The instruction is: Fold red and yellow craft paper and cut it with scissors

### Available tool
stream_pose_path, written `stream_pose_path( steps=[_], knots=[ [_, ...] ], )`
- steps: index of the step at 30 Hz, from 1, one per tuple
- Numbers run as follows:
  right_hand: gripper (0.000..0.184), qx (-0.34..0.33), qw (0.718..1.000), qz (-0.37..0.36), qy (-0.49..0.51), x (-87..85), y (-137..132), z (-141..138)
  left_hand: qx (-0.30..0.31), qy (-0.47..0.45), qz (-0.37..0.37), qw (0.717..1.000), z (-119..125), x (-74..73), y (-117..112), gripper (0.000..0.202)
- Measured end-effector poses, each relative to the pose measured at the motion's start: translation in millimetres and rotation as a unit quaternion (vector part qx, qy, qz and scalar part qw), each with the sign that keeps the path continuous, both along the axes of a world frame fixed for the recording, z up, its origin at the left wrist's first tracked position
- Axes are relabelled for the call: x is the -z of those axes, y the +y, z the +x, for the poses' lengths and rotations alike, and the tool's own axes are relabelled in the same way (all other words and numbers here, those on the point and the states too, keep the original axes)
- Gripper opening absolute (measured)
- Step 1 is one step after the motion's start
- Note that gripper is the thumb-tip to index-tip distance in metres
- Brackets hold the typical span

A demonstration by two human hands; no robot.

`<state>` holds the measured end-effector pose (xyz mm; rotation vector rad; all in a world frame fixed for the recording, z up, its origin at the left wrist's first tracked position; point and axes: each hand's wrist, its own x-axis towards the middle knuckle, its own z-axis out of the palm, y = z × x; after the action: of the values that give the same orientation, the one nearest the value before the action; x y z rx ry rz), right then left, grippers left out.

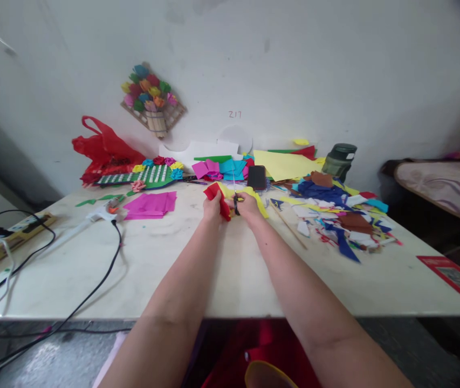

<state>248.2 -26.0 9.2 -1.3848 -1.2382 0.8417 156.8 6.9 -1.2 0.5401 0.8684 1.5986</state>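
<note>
Over the middle of the white table, my left hand [212,206] is closed on a piece of red paper [225,209]. Just to its right, my right hand [247,205] grips a pair of scissors [236,202] by dark handles, the thin blades pointing away from me. Whether the blades touch the red paper I cannot tell. Yellow paper [259,199] lies behind and beneath both hands. A dark phone [256,177] rests right behind my right hand.
Coloured scraps [353,222] heap on the right, near a thin stick [288,225] and a green bottle [338,160]. Magenta sheets [151,205], a glue gun [106,211] with its cord, and a power strip [15,237] occupy the left. A red bag [106,145] stands behind.
</note>
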Motion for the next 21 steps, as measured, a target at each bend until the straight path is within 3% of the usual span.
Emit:
stream_pose_path(
  steps=[3, 7, 14, 21],
  knots=[
    [0.026, -0.027, 0.997, -0.037, 0.066, -11.3, -8.3, 2.9, 0.001, 0.016, 0.003, 1.0, -2.3, 1.7, 1.3, 0.018],
    [0.026, -0.014, 0.994, -0.067, 0.088, -21.3, -15.7, 7.1, -0.006, 0.044, 0.004, 0.999, -5.1, 4.6, 3.7, 0.023],
    [0.028, -0.028, 0.986, -0.144, 0.079, -11.2, -10.8, 13.8, -0.052, 0.126, 0.021, 0.991, -8.3, 3.2, 4.6, 0.018],
    [0.029, -0.088, 0.984, -0.118, 0.096, -12.0, -13.0, 17.8, -0.059, 0.162, 0.038, 0.984, -15.6, 5.5, 9.9, 0.017]
  ],
)
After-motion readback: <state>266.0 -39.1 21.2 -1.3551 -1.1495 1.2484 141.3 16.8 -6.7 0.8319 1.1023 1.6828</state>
